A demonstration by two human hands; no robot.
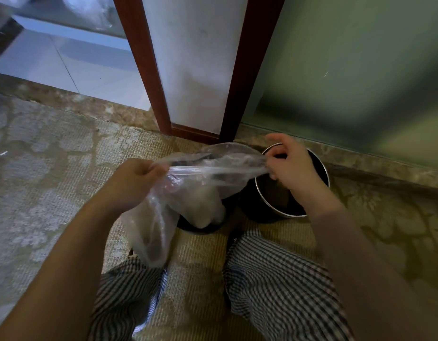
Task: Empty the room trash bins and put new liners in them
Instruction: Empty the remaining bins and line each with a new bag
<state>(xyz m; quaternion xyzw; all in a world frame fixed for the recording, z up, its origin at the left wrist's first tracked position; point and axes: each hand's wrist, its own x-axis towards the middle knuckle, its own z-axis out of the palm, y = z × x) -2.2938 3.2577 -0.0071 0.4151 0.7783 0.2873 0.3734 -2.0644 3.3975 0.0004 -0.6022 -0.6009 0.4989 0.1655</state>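
a clear bag (200, 183) is stretched between the left hand (134, 183) and right hand (290, 166), pinched by curled fingers, above two bins (319, 166).

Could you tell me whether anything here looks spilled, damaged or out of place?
Nothing much. The bin stands upright, and the left hand and right hand hold the bag stretched between them. Only a small white scrap lies on the carpet at far left.

1 head cam, looks fwd/down, close over hands (213, 178).
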